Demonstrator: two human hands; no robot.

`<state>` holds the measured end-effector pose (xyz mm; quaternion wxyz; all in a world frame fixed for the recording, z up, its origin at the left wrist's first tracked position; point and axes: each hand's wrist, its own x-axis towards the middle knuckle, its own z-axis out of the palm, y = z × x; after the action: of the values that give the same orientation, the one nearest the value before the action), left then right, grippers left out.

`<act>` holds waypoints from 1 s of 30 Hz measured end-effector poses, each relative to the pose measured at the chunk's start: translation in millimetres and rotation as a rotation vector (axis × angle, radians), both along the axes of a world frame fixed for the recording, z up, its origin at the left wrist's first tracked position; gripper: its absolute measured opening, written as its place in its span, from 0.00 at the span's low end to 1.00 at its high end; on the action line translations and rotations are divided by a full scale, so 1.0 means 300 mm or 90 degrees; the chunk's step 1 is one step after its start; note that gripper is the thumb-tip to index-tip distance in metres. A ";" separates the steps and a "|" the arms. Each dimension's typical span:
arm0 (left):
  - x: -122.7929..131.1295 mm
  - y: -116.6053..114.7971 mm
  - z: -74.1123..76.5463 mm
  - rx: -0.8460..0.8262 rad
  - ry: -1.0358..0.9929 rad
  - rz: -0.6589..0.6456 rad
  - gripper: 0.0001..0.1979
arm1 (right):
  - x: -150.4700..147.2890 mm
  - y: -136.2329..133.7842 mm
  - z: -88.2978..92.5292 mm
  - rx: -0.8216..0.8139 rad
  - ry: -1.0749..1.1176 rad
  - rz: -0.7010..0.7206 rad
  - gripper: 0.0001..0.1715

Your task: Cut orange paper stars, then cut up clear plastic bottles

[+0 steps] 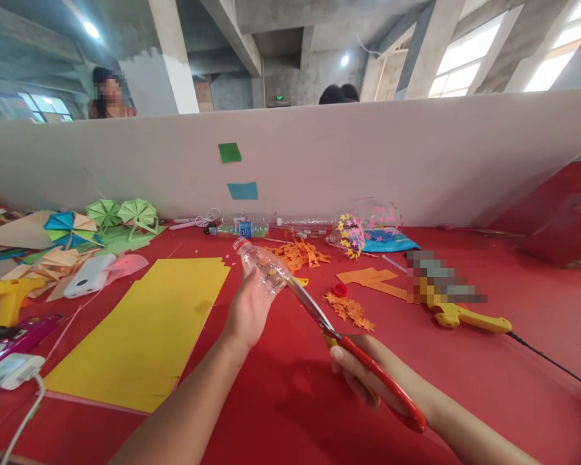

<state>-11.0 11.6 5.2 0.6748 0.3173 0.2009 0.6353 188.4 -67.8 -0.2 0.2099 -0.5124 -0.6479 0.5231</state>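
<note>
My left hand (248, 310) is wrapped round a clear plastic bottle (264, 265) with a red neck ring, tilted toward the upper left. Red-handled scissors (341, 336) are gripped in my right hand (358, 365). Their blades reach up to the bottle's lower end; whether they are cutting into it I cannot tell. Behind the bottle lies a pile of orange paper cut-outs (303, 255). Orange paper stars (351, 310) and a red bottle cap (339, 289) rest on the red table (271, 413) beyond the scissors.
Yellow paper sheets (145, 329) lie to the left, near folded paper umbrellas (138, 216) and a yellow glue gun (14, 297). Another glue gun (469, 318) with a black cord is at right. A star-decorated bottle (368, 226) stands near the white partition (300, 161). A person (109, 97) is behind it.
</note>
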 end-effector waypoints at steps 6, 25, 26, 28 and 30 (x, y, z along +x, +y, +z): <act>0.007 -0.006 -0.014 0.000 -0.006 -0.039 0.20 | -0.006 -0.004 0.012 0.027 0.003 0.005 0.33; 0.005 0.003 -0.023 0.008 0.017 -0.032 0.19 | -0.013 -0.014 0.014 0.003 0.001 0.015 0.35; 0.007 0.000 -0.022 0.013 0.020 -0.033 0.20 | -0.014 -0.015 0.016 0.003 0.001 0.015 0.35; 0.009 -0.004 -0.021 0.025 0.027 -0.038 0.20 | -0.017 -0.017 0.020 0.000 0.003 0.012 0.34; 0.012 -0.008 -0.020 0.034 0.035 -0.041 0.20 | -0.019 -0.019 0.022 -0.006 0.007 0.007 0.34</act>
<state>-7.4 9.3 -0.8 0.6803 0.3590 0.1917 0.6095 182.7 -73.4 6.5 0.2081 -0.5067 -0.6475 0.5298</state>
